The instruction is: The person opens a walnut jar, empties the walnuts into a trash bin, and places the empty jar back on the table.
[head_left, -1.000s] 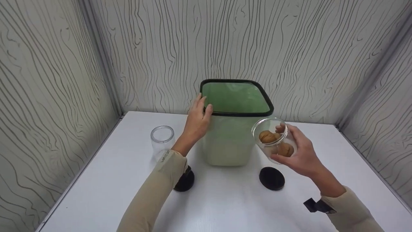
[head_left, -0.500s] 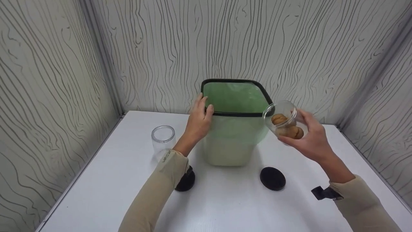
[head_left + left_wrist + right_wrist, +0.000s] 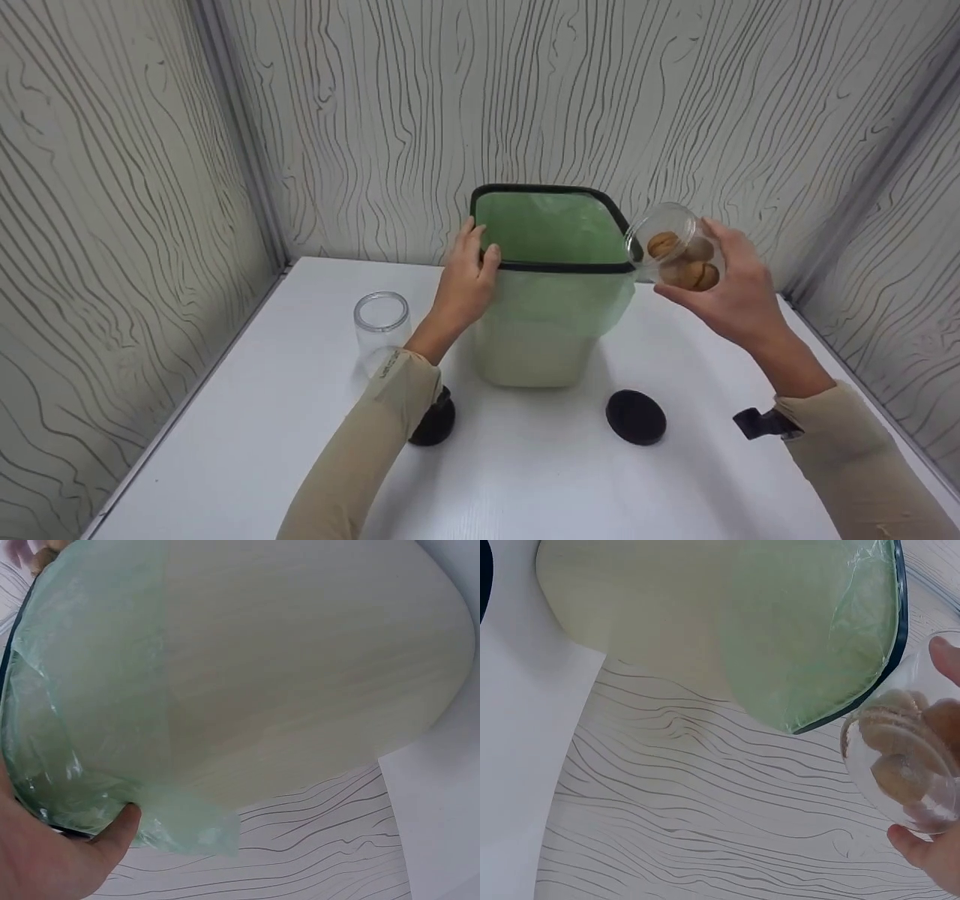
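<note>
A pale trash bin [image 3: 532, 352] with a black rim and a green bag [image 3: 551, 225] lining it stands at the middle back of the table. My left hand [image 3: 466, 283] grips its left rim; the left wrist view shows the thumb against the bag outside. My right hand [image 3: 739, 289] holds a clear plastic jar [image 3: 666, 216] by its side, fingers and thumb around it. Several walnuts [image 3: 699, 276] lie in the jar. It tilts left, its open mouth right at the bin's right rim. In the right wrist view the jar [image 3: 900, 765] overlaps the bin's dark rim [image 3: 847, 709].
Another clear jar [image 3: 381, 322], lidless, stands on the white table [image 3: 247, 420] left of the bin. One black round lid [image 3: 636, 417] lies at front right; a second lid [image 3: 436, 424] is partly hidden by the left sleeve. Wood-patterned panels [image 3: 420, 97] enclose the back and sides.
My right hand has raised the jar of walnuts and carried it right and up to the bin's rim, tipping it further left. The left hand has stayed on the rim.
</note>
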Available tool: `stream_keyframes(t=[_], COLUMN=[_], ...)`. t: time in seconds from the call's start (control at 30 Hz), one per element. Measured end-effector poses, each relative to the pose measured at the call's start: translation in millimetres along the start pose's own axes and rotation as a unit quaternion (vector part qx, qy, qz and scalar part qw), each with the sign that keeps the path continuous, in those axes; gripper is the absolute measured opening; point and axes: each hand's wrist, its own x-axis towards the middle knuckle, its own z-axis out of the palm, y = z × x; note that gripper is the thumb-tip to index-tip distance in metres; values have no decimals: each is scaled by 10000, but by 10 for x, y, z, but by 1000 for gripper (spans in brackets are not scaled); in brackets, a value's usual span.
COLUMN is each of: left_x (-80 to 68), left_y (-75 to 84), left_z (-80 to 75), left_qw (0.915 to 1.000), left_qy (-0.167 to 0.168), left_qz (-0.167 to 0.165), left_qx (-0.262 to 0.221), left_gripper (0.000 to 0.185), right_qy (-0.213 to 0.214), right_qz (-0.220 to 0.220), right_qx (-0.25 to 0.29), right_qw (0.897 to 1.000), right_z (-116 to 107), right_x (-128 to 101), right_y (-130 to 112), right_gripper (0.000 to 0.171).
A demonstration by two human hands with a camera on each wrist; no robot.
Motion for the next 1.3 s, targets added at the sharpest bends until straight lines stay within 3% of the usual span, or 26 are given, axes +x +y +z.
stream_keyframes(t=[0.5,0.77,1.07,1.3], left_x=[-4,-1,-4,-8], left_y=[16,27,50,43], left_z=[-11,-10,-19,-16], left_qw=[10000,9997,9995,9994], left_qy=[-64,-99,-83,-107], left_qz=[-35,-170,-316,-331], left_qx=[-50,113,31,51], left_gripper=[56,62,57,58], right_qy=[67,-114,-200,-284], right_qz=[-621,-603,-1221,-1463], right_qx=[-712,-1032,-1477,-1698], right_qw=[9955,9928,9813,9741], right_z=[-40,-25,24,47], right_x=[183,307,452,532], right_y=[-8,-23,-22,-24], right_gripper=[90,90,90,91])
